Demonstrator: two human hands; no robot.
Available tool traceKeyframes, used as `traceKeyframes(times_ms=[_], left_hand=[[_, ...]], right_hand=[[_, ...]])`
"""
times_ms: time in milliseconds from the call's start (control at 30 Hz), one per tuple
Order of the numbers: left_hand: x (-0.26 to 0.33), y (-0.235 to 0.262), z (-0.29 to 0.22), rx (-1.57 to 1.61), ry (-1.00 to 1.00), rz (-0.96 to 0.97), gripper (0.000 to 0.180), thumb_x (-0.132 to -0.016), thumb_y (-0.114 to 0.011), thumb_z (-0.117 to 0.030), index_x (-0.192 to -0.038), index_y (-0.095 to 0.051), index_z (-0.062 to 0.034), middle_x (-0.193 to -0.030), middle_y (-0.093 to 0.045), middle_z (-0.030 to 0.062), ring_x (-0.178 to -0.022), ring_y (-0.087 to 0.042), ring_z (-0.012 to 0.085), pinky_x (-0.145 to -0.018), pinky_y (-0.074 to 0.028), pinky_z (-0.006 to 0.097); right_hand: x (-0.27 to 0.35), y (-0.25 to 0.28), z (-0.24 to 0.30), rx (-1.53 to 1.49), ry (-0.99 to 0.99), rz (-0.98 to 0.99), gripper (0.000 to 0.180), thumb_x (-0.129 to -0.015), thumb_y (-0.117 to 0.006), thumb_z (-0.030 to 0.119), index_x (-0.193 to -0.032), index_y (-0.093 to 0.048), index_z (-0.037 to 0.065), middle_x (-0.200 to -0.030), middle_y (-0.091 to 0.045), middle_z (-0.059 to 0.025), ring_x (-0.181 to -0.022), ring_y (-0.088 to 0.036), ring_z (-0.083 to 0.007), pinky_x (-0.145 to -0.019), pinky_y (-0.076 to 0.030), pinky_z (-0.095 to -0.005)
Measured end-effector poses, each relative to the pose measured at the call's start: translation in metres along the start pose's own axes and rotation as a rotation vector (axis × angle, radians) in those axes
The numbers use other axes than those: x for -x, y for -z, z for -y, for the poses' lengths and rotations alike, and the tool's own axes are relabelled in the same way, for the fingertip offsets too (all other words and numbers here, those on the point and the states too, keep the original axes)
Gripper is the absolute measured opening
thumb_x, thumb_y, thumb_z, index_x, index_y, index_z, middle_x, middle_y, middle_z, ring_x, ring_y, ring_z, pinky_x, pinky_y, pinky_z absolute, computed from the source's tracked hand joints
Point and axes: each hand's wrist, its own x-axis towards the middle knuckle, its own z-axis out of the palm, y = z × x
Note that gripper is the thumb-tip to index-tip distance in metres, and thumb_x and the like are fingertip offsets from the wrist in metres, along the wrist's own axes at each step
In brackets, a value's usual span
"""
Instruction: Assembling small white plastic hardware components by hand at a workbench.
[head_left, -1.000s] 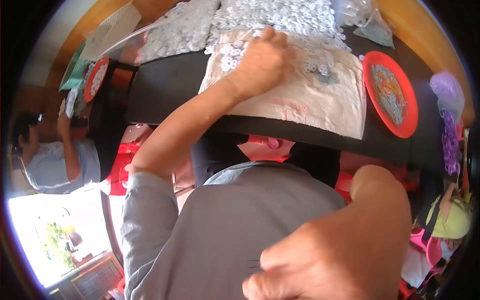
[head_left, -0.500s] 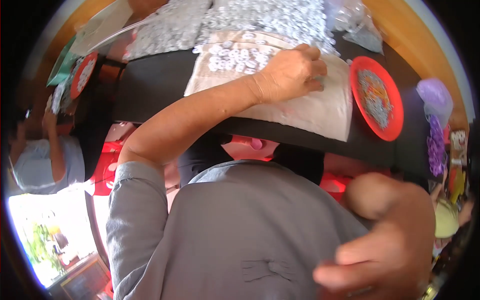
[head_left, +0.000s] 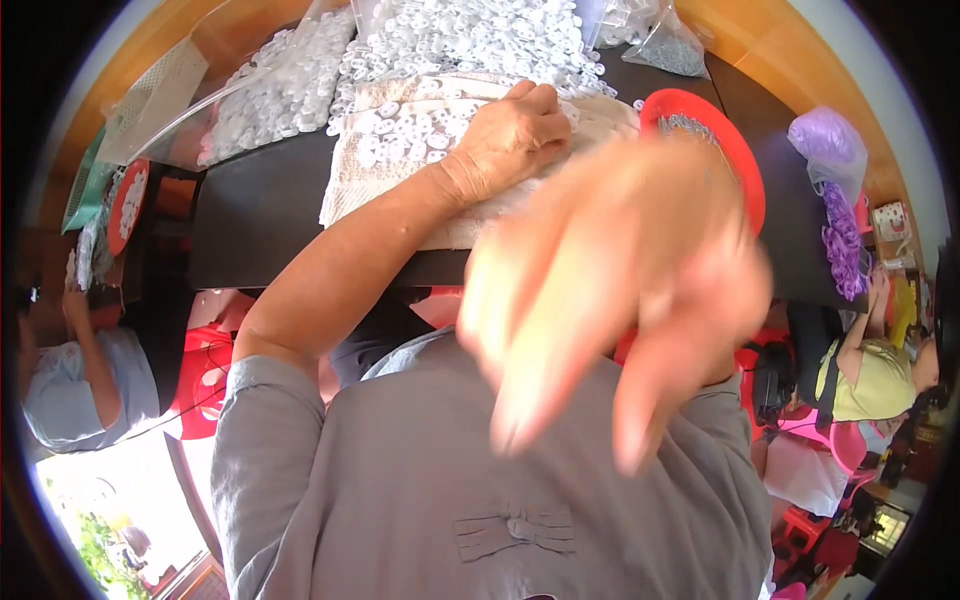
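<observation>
My left hand lies knuckles up on a cream cloth dotted with small white round pieces, on a black table. Its fingers curl down into the cloth, and what they pinch is hidden. My right hand is raised close to the camera, blurred, fingers spread and pointing down, holding nothing. It covers part of a red plate at the cloth's right. My grey shirt fills the lower middle.
A heap of white round pieces and clear plastic bags lie beyond the cloth. A purple bag sits at the table's right end, a second red plate at far left. People sit at left and right.
My right hand rose from the lower right up in front of the camera and opened its fingers. My left hand slid right across the cloth, then stayed near its top right part.
</observation>
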Motion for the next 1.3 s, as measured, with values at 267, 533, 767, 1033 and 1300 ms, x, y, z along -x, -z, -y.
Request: traceKeyframes(times_ms=[267,533,767,1033,1300], left_hand=[[0.000,0.028,-0.011,0.665,0.412,-0.128,0.010,-0.077,-0.063,-0.009,-0.081,-0.068,-0.0021,-0.078,-0.061,0.0065,-0.070,-0.056,0.0174,-0.064,-0.046,0.032],[-0.005,0.055,-0.017,1.089,0.800,-0.172,0.012,-0.082,-0.060,-0.006,-0.087,-0.066,0.0029,-0.078,-0.062,0.0062,-0.064,-0.055,0.0127,-0.056,-0.042,0.026],[0.006,0.068,0.000,1.475,0.865,-0.261,0.013,-0.088,-0.058,-0.011,-0.094,-0.061,0.0007,-0.082,-0.061,0.0056,-0.071,-0.056,0.0143,-0.058,-0.042,0.027],[0.007,0.078,0.000,1.505,0.886,-0.238,0.013,-0.090,-0.057,-0.013,-0.093,-0.062,-0.0010,-0.085,-0.061,0.0048,-0.072,-0.056,0.0137,-0.059,-0.042,0.027],[0.010,0.078,0.000,1.495,0.964,-0.279,0.011,-0.088,-0.056,-0.007,-0.088,-0.062,0.0026,-0.079,-0.060,0.0087,-0.069,-0.055,0.0175,-0.058,-0.044,0.030]], right_hand=[[0.006,0.056,0.009,0.440,-0.183,-1.179,0.012,-0.084,-0.064,0.008,-0.079,-0.064,-0.003,-0.066,-0.064,-0.0133,-0.061,-0.063,-0.0221,-0.053,-0.046,-0.0314],[0.046,0.086,-0.026,0.802,-0.421,-1.064,0.010,-0.085,-0.065,0.010,-0.089,-0.068,0.001,-0.070,-0.064,-0.0022,-0.068,-0.058,-0.0067,-0.059,-0.037,-0.0196],[0.057,0.082,-0.055,0.698,-0.359,-0.881,0.018,-0.082,-0.066,0.002,-0.100,-0.066,0.000,-0.083,-0.066,-0.0022,-0.073,-0.059,-0.0075,-0.071,-0.046,-0.0208],[0.050,0.078,-0.076,1.181,-0.187,-0.838,0.021,-0.083,-0.065,-0.004,-0.104,-0.065,0.000,-0.086,-0.066,-0.0040,-0.079,-0.063,-0.0095,-0.068,-0.051,-0.0222],[0.048,0.078,-0.080,1.418,-0.025,-0.759,0.013,-0.080,-0.065,-0.005,-0.091,-0.063,0.002,-0.080,-0.066,-0.0054,-0.069,-0.064,-0.0151,-0.061,-0.050,-0.0253]])
